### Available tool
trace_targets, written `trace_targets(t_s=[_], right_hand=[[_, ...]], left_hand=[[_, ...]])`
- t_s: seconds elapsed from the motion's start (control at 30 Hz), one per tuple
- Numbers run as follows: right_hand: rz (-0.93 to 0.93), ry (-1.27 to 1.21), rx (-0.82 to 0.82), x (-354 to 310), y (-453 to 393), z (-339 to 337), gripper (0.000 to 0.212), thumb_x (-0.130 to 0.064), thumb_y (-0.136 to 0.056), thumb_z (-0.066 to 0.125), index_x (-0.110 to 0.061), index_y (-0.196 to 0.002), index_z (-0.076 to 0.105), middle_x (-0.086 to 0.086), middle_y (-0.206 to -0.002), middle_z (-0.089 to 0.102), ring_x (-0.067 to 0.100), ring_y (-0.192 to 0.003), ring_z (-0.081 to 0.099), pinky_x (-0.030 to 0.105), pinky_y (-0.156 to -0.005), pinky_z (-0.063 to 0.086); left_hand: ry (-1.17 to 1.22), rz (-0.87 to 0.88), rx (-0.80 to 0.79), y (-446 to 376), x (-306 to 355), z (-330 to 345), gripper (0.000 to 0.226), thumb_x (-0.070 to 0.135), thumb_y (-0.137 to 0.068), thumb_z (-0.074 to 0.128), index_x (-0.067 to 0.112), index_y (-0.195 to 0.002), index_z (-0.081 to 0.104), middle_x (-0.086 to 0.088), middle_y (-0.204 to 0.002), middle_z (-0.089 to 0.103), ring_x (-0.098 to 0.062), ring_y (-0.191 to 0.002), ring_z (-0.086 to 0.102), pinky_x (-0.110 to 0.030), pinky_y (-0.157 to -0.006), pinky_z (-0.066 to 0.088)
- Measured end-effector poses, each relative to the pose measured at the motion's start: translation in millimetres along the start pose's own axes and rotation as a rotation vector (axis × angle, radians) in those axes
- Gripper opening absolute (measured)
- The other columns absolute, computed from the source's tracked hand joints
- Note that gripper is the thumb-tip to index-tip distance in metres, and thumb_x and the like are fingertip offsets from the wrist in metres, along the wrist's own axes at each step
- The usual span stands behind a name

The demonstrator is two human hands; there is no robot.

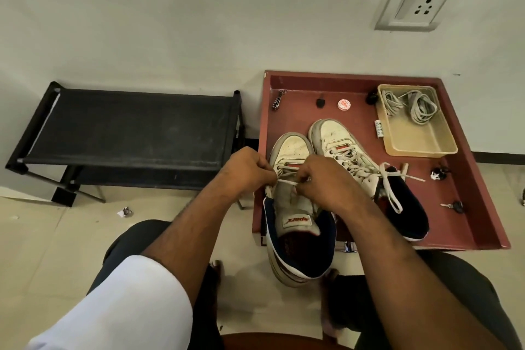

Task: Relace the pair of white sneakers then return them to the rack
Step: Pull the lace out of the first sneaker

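Two white sneakers with dark blue linings stand on a red-brown tray table (468, 224). The left sneaker (295, 224) hangs partly over the table's front edge, its tongue up. My left hand (247, 170) and my right hand (326, 179) each pinch the white lace (287, 182), stretched taut between them over the shoe's eyelets. The right sneaker (358, 162) is laced, with loose lace ends (395, 187) lying across its opening. The black shoe rack (133, 128) stands to the left against the wall, its top shelf bare.
A beige plastic tray (420, 142) holding coiled grey laces (412, 105) sits at the table's back right. Small items lie around the table: a round tin (344, 104), a key (454, 206), a clip (278, 99). My knees are below; a wall socket (414, 4) is above.
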State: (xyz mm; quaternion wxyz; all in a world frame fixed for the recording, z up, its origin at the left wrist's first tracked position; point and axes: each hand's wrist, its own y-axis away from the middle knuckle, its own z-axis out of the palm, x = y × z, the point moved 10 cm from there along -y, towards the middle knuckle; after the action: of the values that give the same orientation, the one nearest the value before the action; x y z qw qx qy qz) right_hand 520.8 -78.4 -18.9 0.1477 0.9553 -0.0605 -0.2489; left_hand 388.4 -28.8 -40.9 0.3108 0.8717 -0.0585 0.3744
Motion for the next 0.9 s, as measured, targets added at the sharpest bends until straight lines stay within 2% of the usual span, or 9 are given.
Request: trace_targets(t_s=[0.13,0.2,0.27,0.4,0.47,0.53,0.63,0.77,0.9], right_hand=[[-0.047,-1.059,0.159,4,19,-41,0.022,-0.003,-0.080,0.068,-0.018,-0.065,0.070,-0.007,-0.114,0.068,0.009,-0.112,0.060,0.031,-0.091,0.048],[-0.181,-1.771,0.220,9,33,-72,0.022,-0.001,-0.077,0.059,-0.013,-0.059,0.063,0.004,-0.092,0.074,0.016,-0.087,0.069,0.029,-0.078,0.054],[-0.199,-2.074,0.330,27,40,-90,0.023,-0.005,-0.076,0.057,-0.016,-0.056,0.054,0.004,-0.071,0.067,0.007,-0.046,0.053,0.019,-0.048,0.047],[0.154,-0.922,0.502,56,44,-92,0.029,-0.010,-0.087,0.065,-0.017,-0.063,0.051,0.009,-0.068,0.049,0.010,-0.043,0.036,0.024,-0.047,0.034],[0.194,-0.466,0.300,45,37,-68,0.015,-0.015,-0.085,0.070,-0.018,-0.086,0.056,0.004,-0.077,0.058,0.014,-0.063,0.053,0.031,-0.064,0.047],[0.215,-0.186,0.139,36,32,-42,0.053,-0.021,-0.083,0.073,-0.026,-0.129,0.047,0.006,-0.111,0.064,0.024,-0.099,0.062,0.037,-0.091,0.049],[0.154,-0.114,0.191,22,24,-35,0.065,-0.020,-0.084,0.073,-0.021,-0.142,0.045,0.004,-0.131,0.057,0.023,-0.120,0.053,0.032,-0.100,0.040],[0.259,-0.318,0.155,38,16,-13,0.026,-0.014,-0.084,0.072,-0.018,-0.110,0.069,-0.003,-0.103,0.070,0.013,-0.093,0.065,0.024,-0.081,0.050],[0.337,-0.447,0.132,50,15,-2,0.023,-0.018,-0.079,0.078,-0.019,-0.100,0.071,-0.003,-0.093,0.070,0.013,-0.087,0.066,0.023,-0.073,0.051]], left_hand=[[-0.007,-0.010,-0.012,-1,-2,0,0.005,0.016,-0.086,0.073,0.011,-0.085,0.075,-0.001,-0.080,0.071,-0.011,-0.073,0.067,-0.025,-0.067,0.056],[-0.003,-0.014,-0.019,-3,-2,1,0.006,0.015,-0.086,0.073,0.010,-0.083,0.075,-0.002,-0.080,0.071,-0.012,-0.074,0.068,-0.026,-0.069,0.057],[0.001,-0.007,-0.021,-3,-1,1,0.007,0.014,-0.085,0.073,0.010,-0.081,0.075,-0.003,-0.079,0.072,-0.012,-0.073,0.067,-0.028,-0.070,0.059],[0.000,0.010,-0.008,-3,-2,3,0.004,0.016,-0.085,0.073,0.012,-0.083,0.073,-0.003,-0.082,0.071,-0.014,-0.075,0.068,-0.034,-0.073,0.061],[0.003,0.048,0.006,-3,1,4,0.004,0.016,-0.085,0.073,0.016,-0.088,0.070,-0.002,-0.085,0.069,-0.014,-0.078,0.067,-0.032,-0.073,0.060],[-0.002,0.111,0.014,-3,7,7,0.011,0.015,-0.086,0.071,0.019,-0.096,0.068,-0.002,-0.089,0.067,-0.015,-0.080,0.066,-0.027,-0.070,0.059],[-0.012,0.199,0.070,-5,16,7,0.017,0.017,-0.089,0.068,0.022,-0.105,0.069,0.003,-0.094,0.065,-0.013,-0.086,0.064,-0.026,-0.074,0.056],[-0.279,0.257,0.154,-14,25,8,0.027,0.035,-0.088,0.066,0.042,-0.115,0.067,0.013,-0.129,0.055,-0.013,-0.120,0.048,-0.045,-0.104,0.037],[-0.489,0.299,0.115,-14,36,19,0.029,0.037,-0.092,0.062,0.043,-0.121,0.065,0.008,-0.153,0.033,-0.019,-0.143,0.020,-0.045,-0.111,0.012]])
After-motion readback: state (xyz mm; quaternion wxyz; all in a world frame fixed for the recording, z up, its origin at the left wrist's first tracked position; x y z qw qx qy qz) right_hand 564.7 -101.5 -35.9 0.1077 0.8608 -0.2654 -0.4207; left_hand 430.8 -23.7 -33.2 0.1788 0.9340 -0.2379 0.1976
